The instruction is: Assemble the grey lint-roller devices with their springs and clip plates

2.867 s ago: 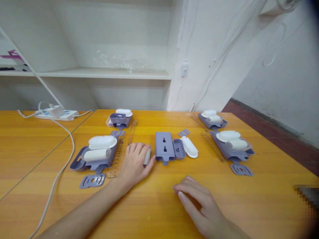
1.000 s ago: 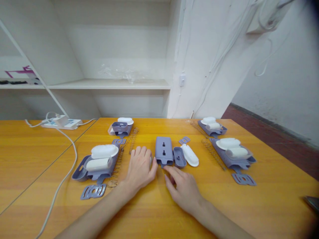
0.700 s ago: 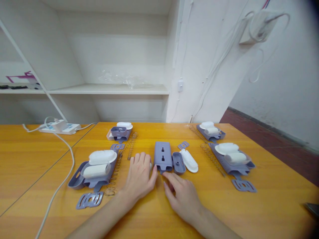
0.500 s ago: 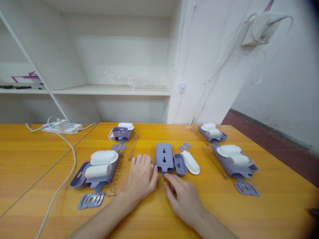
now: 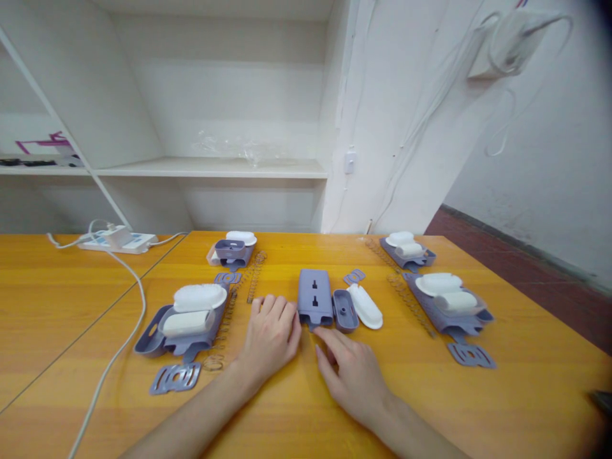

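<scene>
A purple plastic housing (image 5: 314, 293) with two dark keyhole slots lies in the middle of the table. My left hand (image 5: 270, 331) rests at its lower left corner, fingers curled and thumb pressed against them; whatever is beneath the fingers is hidden. With its index fingertip at the housing's front tab, my right hand (image 5: 354, 366) lies on the table, thumb apart from the index finger. Just right of the housing sit a small purple tray (image 5: 345, 311) and a white ribbed oval piece (image 5: 366, 307). Behind them is a flat slotted purple plate (image 5: 354, 276).
Similar part sets lie around: a near-left white oval piece (image 5: 199, 297) and white roll (image 5: 187, 323), a right-hand white oval piece (image 5: 438, 283), and coil springs (image 5: 410, 299). A slotted plate (image 5: 176, 378) is near left. A power strip (image 5: 118, 241) trails a white cable (image 5: 136, 331).
My left thumb has closed in against the fingers, and a small white bit seen beside it is now hidden. My right hand stays almost still. The view has tilted slightly.
</scene>
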Action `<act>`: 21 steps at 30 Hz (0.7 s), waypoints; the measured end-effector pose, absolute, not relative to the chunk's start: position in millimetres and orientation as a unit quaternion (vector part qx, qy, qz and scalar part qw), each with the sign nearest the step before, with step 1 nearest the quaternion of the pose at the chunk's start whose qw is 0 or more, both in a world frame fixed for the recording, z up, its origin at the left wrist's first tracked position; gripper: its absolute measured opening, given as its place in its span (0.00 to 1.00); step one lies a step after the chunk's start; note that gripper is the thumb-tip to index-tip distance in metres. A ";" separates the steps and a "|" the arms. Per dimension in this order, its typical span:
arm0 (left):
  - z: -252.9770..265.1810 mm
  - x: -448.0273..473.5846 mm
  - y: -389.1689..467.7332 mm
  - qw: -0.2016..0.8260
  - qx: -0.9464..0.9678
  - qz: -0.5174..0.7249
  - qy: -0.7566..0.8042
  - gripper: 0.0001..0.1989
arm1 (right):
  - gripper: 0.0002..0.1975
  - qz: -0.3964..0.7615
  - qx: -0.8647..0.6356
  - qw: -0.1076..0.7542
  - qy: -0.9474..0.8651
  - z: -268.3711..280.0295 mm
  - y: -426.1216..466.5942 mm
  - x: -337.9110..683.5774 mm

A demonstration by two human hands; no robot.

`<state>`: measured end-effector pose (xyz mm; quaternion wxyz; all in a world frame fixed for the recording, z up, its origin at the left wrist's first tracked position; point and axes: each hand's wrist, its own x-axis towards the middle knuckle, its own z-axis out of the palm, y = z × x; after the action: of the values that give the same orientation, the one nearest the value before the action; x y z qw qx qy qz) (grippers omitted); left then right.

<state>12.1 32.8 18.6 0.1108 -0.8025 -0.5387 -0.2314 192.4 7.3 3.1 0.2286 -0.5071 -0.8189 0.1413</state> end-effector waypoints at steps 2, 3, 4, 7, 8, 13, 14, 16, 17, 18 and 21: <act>19.7 12.7 32.2 0.105 -0.793 -0.229 -0.555 0.10 | 0.15 0.139 -0.506 0.228 -0.820 3.0 7.1 192.5; 20.2 13.0 32.1 0.101 -0.787 -0.231 -0.563 0.10 | 0.15 0.137 -0.506 0.228 -0.820 2.8 7.0 192.4; 20.6 13.1 32.1 0.096 -0.782 -0.234 -0.570 0.11 | 0.15 0.136 -0.505 0.229 -0.821 2.5 6.9 192.3; 21.2 13.3 32.8 0.085 -0.769 -0.243 -0.585 0.10 | 0.15 0.133 -0.503 0.234 -0.821 1.8 7.0 192.1; 21.4 13.4 33.2 0.083 -0.767 -0.245 -0.587 0.10 | 0.15 0.132 -0.502 0.235 -0.822 1.8 7.0 192.0; 23.7 14.7 34.5 0.082 -0.763 -0.255 -0.589 0.09 | 0.15 0.125 -0.501 0.236 -0.823 2.9 6.8 191.9; 24.2 15.0 34.6 0.081 -0.760 -0.260 -0.591 0.09 | 0.15 0.124 -0.501 0.237 -0.823 3.1 6.6 191.8; 24.7 15.4 34.7 0.083 -0.754 -0.272 -0.592 0.09 | 0.15 0.121 -0.500 0.239 -0.824 3.1 6.4 191.6; 24.7 15.4 34.6 0.086 -0.752 -0.277 -0.591 0.08 | 0.15 0.121 -0.499 0.240 -0.824 3.1 6.3 191.6; 24.5 15.3 34.6 0.089 -0.751 -0.281 -0.590 0.08 | 0.15 0.121 -0.499 0.240 -0.824 3.0 6.3 191.6; 23.0 14.6 34.3 0.089 -0.754 -0.282 -0.586 0.07 | 0.15 0.124 -0.498 0.236 -0.825 3.4 6.4 191.8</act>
<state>14.6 34.3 23.0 0.0887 -0.7542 -0.5864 -0.2817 191.8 6.4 3.4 0.2361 -0.4983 -0.8249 0.1244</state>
